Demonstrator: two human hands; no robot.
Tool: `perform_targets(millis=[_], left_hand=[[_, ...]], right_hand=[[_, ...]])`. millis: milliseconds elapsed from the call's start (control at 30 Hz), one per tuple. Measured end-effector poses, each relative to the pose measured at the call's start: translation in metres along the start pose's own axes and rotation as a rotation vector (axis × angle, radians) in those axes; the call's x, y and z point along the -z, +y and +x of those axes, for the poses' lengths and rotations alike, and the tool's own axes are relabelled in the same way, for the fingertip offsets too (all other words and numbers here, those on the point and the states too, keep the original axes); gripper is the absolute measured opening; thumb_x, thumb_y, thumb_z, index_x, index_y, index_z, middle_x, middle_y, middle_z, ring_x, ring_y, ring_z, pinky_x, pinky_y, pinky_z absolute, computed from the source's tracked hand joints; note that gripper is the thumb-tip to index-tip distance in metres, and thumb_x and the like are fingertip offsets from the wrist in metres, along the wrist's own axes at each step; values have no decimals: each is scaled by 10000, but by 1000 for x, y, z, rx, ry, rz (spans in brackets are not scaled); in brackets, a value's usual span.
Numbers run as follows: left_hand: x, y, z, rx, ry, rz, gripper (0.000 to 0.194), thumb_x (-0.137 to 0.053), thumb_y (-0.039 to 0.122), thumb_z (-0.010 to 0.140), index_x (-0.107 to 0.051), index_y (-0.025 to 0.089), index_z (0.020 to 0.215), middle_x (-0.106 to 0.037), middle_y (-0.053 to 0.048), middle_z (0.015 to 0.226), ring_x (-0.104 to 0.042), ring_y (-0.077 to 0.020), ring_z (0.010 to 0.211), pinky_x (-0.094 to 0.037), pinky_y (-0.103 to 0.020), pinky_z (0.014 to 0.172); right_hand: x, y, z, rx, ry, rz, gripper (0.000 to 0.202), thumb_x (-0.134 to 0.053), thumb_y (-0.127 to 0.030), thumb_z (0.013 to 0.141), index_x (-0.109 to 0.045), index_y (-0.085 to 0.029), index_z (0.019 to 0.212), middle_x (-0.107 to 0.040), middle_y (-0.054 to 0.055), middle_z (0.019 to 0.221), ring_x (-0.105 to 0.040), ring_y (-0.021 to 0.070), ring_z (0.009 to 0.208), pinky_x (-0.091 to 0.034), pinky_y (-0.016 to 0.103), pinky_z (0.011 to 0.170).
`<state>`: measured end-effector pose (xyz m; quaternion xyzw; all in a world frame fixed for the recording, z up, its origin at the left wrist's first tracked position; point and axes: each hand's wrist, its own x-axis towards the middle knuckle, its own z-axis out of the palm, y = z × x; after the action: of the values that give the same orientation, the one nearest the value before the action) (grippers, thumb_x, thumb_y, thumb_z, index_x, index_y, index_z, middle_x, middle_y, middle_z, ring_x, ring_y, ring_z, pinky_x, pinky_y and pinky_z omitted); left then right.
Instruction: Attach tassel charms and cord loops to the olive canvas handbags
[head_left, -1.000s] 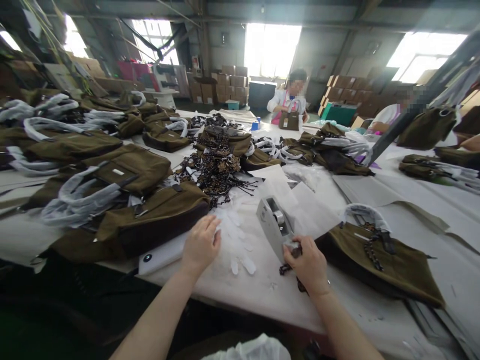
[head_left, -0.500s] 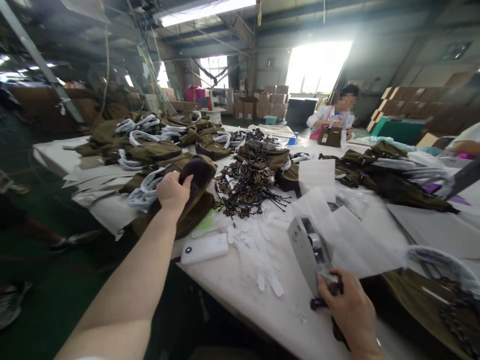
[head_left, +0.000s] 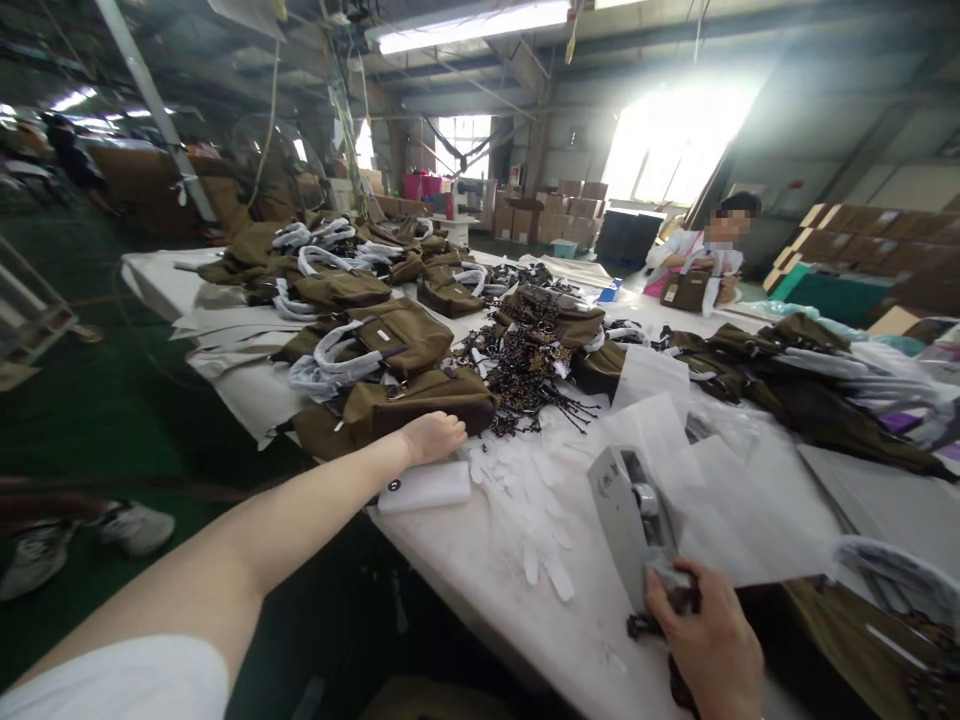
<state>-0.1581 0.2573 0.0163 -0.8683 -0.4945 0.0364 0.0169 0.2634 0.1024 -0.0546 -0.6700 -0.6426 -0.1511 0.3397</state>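
My left hand (head_left: 435, 437), fingers curled together, is beside the dark base of an olive-green bag (head_left: 409, 398) lying on its side, just above a white phone (head_left: 425, 487). Nothing shows in it; its palm side is hidden. My right hand (head_left: 712, 632) grips the near end of a grey tape dispenser (head_left: 619, 505) between thumb and fingers. Below that end, by the thumb, lies a bit of black cord (head_left: 641, 627). A heap of black and brown beaded cords (head_left: 529, 370) lies beyond my left hand. White gloves (head_left: 521, 500) lie between the hands.
Olive bags with wrapped handles (head_left: 330, 285) are piled at the left of the white table (head_left: 480, 570). White paper sheets (head_left: 720, 490) lie behind the dispenser. Another bag (head_left: 847, 640) is at the near right. Across the table a person (head_left: 686, 250) holds a bag.
My left hand has let go of the bag, which now lies down on the others, and has moved right and nearer, toward the phone. My right hand stays at the dispenser. The view has turned left.
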Motion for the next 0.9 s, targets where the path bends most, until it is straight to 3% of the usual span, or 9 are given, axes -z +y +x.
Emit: perform_targets(millis=[67, 133, 233, 300, 467, 600, 700, 800, 900], left_hand=[[-1, -4, 7, 70, -5, 22, 222, -506, 102, 843, -686, 157, 961, -671, -155, 1020, -624, -261, 972, -450, -369, 884], [2, -12, 12, 143, 2, 49, 262, -539, 84, 799, -677, 137, 1015, -650, -184, 1087, -598, -294, 1036, -429, -404, 918], [5, -25, 15, 258, 15, 64, 321, -477, 69, 830, -663, 148, 1079, -608, -203, 1193, -546, -308, 1146, -386, -439, 980], [5, -35, 14, 331, -1, 53, 357, -431, 64, 852, -655, 154, 1116, -596, -203, 1224, -575, -289, 1119, -408, -425, 955], [5, -54, 10, 422, -154, -8, 261, -598, 147, 767, -717, 121, 997, -699, -194, 1016, -659, -289, 956, -479, -357, 840], [2, -52, 6, 419, -259, -39, 412, -717, 163, 616, -742, 184, 1027, -739, -146, 994, -674, -285, 927, -493, -321, 822], [-7, -41, 1, 430, -271, -31, 601, -770, 140, 537, -708, 165, 1135, -706, -193, 1104, -673, -321, 951, -503, -349, 827], [-16, -32, -3, 439, -244, -23, 590, -798, 176, 620, -659, 130, 1193, -664, -216, 1161, -655, -326, 1012, -503, -391, 876], [-21, -28, -3, 467, -244, -18, 375, -682, 302, 858, -620, 137, 1188, -651, -130, 1164, -636, -252, 1042, -517, -439, 912]], right_hand=[[-1, 1, -1, -7, -7, 2, 568, -404, -704, 876, -600, -185, 997, -681, 106, 900, -678, 272, 770, -486, 335, 596], [-3, 4, -2, -3, -3, 2, 577, -403, -712, 874, -599, -185, 1005, -681, 104, 897, -678, 271, 760, -484, 334, 588], [-5, 6, -3, 7, 1, 26, 561, -421, -701, 871, -601, -185, 998, -682, 103, 887, -676, 266, 748, -488, 336, 591], [-5, 6, -3, 2, -3, 47, 545, -440, -690, 868, -601, -185, 997, -685, 106, 900, -678, 263, 756, -499, 337, 610], [-5, 5, -3, -32, -13, 27, 587, -419, -725, 858, -603, -188, 1011, -688, 102, 925, -680, 264, 772, -507, 338, 621], [-6, 5, -3, -33, 0, 16, 622, -400, -750, 851, -608, -188, 1014, -687, 100, 909, -678, 268, 766, -501, 341, 616], [-6, 4, -2, -32, 8, 25, 617, -403, -744, 851, -608, -186, 1013, -687, 107, 913, -676, 268, 769, -498, 340, 610], [-5, 3, -2, -38, -3, 30, 603, -407, -729, 859, -606, -183, 1018, -687, 111, 926, -677, 268, 786, -504, 338, 622], [-5, 3, -2, -45, -16, 26, 598, -413, -727, 861, -604, -183, 1020, -687, 110, 929, -676, 266, 777, -506, 337, 628]])
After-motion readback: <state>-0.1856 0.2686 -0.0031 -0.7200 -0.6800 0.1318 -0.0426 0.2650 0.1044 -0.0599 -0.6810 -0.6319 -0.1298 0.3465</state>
